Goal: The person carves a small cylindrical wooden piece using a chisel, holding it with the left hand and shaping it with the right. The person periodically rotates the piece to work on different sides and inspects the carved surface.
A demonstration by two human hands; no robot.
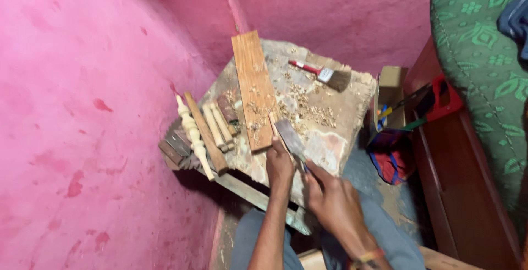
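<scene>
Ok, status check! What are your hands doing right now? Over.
Left hand on the small stick's end, beside the plank. Right hand gripping the chisel, blade by the stick. Shavings and brush on the bench, clear of the hands.

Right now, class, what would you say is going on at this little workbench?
A person sits at a worn workbench set against a pink wall. The left hand rests at the near end of a long wooden plank, while the right hand holds a flat metal blade close beside it. Wood shavings lie across the top. A turned spindle and short wood pieces lie to the left, and a paintbrush lies at the far edge.
</scene>
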